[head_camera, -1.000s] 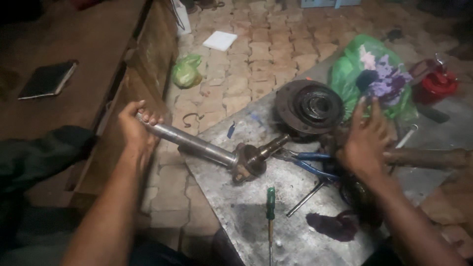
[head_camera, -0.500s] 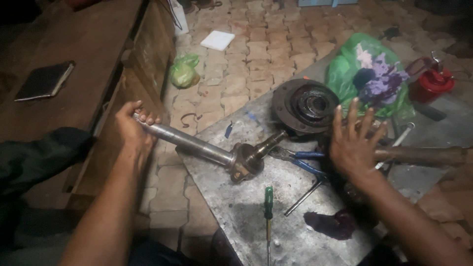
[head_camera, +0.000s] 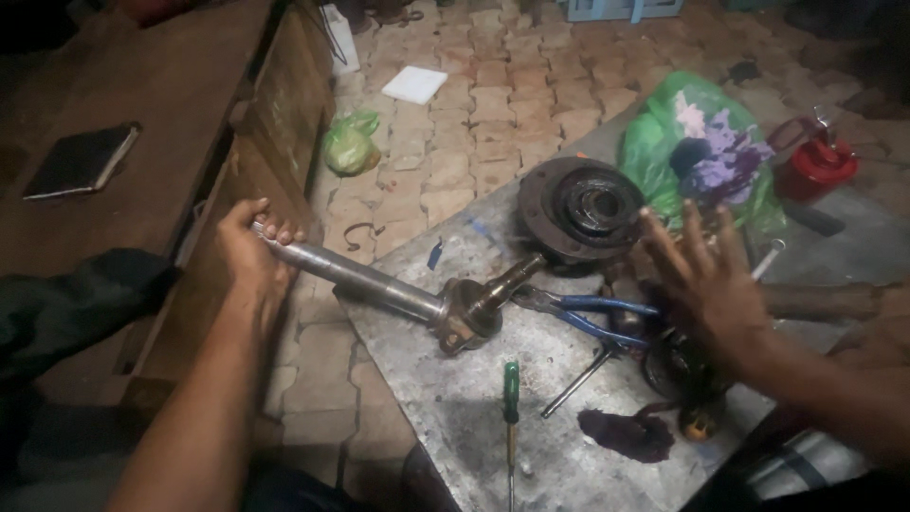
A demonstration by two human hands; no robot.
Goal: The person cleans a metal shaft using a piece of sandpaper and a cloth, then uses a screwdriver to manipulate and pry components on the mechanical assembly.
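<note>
Nearest on the grey metal table (head_camera: 569, 446) lies one screwdriver (head_camera: 511, 398) with a green handle, its blade pointing toward the near edge. Just right of it sit one dark oily patch (head_camera: 630, 431) and one thin steel rod (head_camera: 580, 381) lying aslant. Above them rests one pair of pliers (head_camera: 592, 310) with blue grips, its nose close to the shaft's flange.

One steel shaft (head_camera: 374, 280) runs from the left, off the table's edge, onto the table, where it ends in one rusty flange (head_camera: 466, 318); a thinner stub goes on from there up to one round dark hub (head_camera: 580, 209) standing at the table's far side.

The left hand (head_camera: 251, 251) is closed around the outer end of the shaft, fingers wrapped over it, holding it out past the table edge. The right hand (head_camera: 706, 280) is spread wide, all fingers apart, palm down over the clutter of dark parts to the right of the pliers; it grips nothing, and whether it touches anything beneath cannot be told.

Farther off lie one green plastic bag (head_camera: 668, 142) with purple cloth in it and one red can (head_camera: 815, 166). On the brick floor sit one small green bag (head_camera: 351, 144) and one white sheet (head_camera: 414, 83). On the wooden bench (head_camera: 171, 114) at left lies one dark notebook (head_camera: 81, 159).
</note>
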